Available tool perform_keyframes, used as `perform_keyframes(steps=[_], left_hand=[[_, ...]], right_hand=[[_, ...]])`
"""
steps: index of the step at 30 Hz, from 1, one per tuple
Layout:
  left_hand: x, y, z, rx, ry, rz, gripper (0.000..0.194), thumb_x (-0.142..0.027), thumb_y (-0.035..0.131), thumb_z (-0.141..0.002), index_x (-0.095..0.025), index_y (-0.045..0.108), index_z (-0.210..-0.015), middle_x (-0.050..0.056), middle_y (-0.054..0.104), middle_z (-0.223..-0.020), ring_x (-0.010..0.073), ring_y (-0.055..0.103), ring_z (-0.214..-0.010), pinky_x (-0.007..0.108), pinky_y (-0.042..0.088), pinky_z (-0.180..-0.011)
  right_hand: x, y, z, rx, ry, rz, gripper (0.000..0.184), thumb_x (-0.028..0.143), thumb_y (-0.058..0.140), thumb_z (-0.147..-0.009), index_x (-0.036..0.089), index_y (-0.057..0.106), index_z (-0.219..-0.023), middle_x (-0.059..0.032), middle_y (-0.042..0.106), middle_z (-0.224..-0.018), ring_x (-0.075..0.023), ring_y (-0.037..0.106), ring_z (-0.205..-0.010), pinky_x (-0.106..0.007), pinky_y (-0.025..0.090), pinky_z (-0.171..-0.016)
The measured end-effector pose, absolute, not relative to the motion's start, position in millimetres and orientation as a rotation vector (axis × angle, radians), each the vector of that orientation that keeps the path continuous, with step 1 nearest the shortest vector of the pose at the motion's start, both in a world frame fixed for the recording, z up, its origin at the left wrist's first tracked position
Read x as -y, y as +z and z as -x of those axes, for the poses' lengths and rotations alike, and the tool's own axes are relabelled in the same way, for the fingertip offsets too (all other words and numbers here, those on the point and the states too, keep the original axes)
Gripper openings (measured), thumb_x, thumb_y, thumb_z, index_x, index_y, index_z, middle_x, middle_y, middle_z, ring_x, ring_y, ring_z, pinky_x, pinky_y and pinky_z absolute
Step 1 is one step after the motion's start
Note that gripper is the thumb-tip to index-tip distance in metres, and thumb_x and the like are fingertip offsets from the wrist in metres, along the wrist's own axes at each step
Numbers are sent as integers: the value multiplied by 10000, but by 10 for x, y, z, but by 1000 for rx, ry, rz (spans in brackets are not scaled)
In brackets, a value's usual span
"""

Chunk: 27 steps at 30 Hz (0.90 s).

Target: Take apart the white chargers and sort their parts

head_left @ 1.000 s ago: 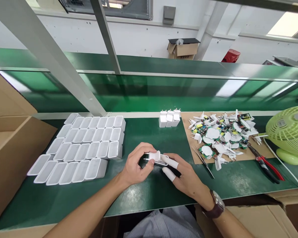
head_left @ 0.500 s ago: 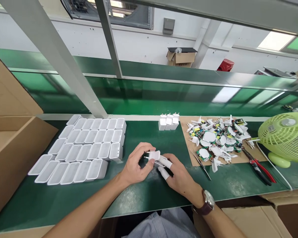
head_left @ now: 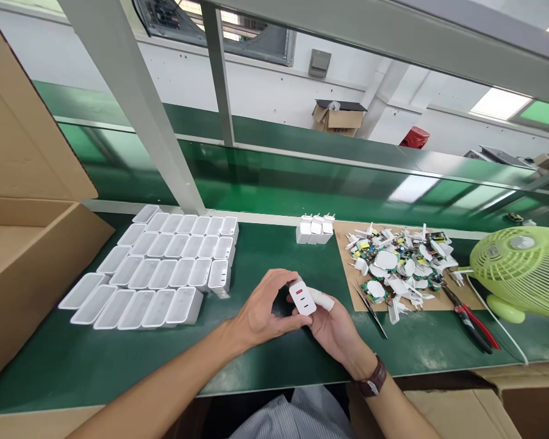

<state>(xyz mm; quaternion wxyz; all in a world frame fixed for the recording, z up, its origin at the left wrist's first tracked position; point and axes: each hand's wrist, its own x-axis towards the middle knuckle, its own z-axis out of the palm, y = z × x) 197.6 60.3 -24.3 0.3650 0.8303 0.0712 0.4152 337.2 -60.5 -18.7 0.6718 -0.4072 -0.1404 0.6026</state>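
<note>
Now, below the frame's centre, our left hand point(head_left: 258, 311) and right hand point(head_left: 337, 334) clamp their fingers on the charger point(head_left: 303, 297), and if the finger cot point(head_left: 322, 299) slides on its smooth shell, we could drop it onto the bench point(head_left: 251, 369).

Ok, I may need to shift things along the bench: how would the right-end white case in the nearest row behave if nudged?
The white case looks hollow and open-topped, so probably light for its size. Its straight, smooth walls suggest stiff, maybe slightly slippery plastic. Standing narrow and upright, it could tip if pushed near the top.
</note>
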Motion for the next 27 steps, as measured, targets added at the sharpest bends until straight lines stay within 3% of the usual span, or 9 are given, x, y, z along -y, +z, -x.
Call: perform_keyframes(steps=[6, 10, 13, 15, 18, 22, 27], left_hand=[[-604, -225, -1942, -133, 1006, -2185, 751, -441, 820, -872, -250, 442, -1492, 154, 621, -1298, 305, 639, -1173, 512, 587, -985], [-611, -238, -1915, -74, 910, -2274, 734, -434, 775, -914, -291, 439, -1551, 185, 495, -1485, 332, 581, -1318, 533, 563, -1070], [-629, -243, -1922, -59, 883, -2291, 598, -382, 746, -946, -278, 533, -1495, 189, 467, -1539, 324, 586, -1330, 511, 577, -1062], [-638, -239, -1947, -37, 886, -2281, 507, -347, 747, -947, -252, 605, -1425, 196, 499, -1530, 323, 596, -1333, 503, 587, -1048], [-624, -231, -2006, 10, 909, -2251, 365, -330, 785, -917, -213, 696, -1251, 200, 603, -1443, 336, 607, -1332, 535, 578, -1051], [-548, -220, -2074, -6, 973, -2218, 296, -276, 842, -865, -185, 676, -1092, 187, 712, -1273, 319, 670, -1229, 530, 593, -1006], [-512, -144, -2098, -31, 1049, -2270, 331, -94, 733, -870, -180, 650, -1178, 182, 714, -1243, 274, 718, -1113, 451, 627, -922]], right_hand=[[661, -267, -3408, 510, 1201, 1133, 359, 460, 691, -897, 200, 719, -1143, -115, 756, -1141, -307, 729, -1010, -508, 625, -879], [790, -328, -3483, 984, 609, 1518, 340, 343, 677, -917, 237, 661, -1240, -128, 671, -1294, -290, 661, -1183, -497, 576, -1012], [859, -389, -3500, 1177, 364, 1722, 347, 275, 677, -895, 227, 614, -1233, -114, 665, -1191, -263, 679, -1058, -477, 593, -952], [858, -436, -3495, 1161, 407, 1758, 570, 267, 723, -846, 211, 512, -1372, -112, 663, -1181, -252, 687, -992, -453, 612, -892], [799, -478, -3488, 1183, 587, 1687, 888, 235, 751, -812, 213, 296, -1575, -155, 597, -1404, -275, 653, -1188, -470, 573, -1002], [715, -440, -3503, 1211, 754, 1644, 881, 194, 738, -803, 227, 334, -1585, -144, 621, -1410, -295, 637, -1234, -511, 532, -1049], [705, -375, -3525, 1249, 801, 1738, 924, 205, 723, -793, 161, 301, -1614, -71, 688, -996, -250, 666, -846, -443, 580, -786]])
